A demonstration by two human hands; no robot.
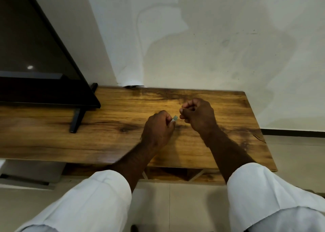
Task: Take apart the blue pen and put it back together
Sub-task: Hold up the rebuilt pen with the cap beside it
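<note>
1. From my head camera, my left hand is curled into a loose fist over the wooden table. It grips the blue pen.
2. Only a short pale blue-green end of the pen pokes out past my thumb and forefinger, with a sliver of white just below it. The rest is hidden inside my fist, so I cannot tell which part this is.
3. My right hand sits just beside it, a little farther from me. Its fingers are curled tight and the thumb is pressed against the forefinger. I cannot tell whether it pinches any piece.
4. The pen's exposed end points into the narrow gap between my two hands. The hands are close together but not touching.
5. Both white sleeves are pushed up, leaving my forearms bare above the near table edge.
6. At the left stands a dark screen on a black foot, well apart from my hands.
7. A pale, stained wall rises behind the table, and light floor tiles lie below.
</note>
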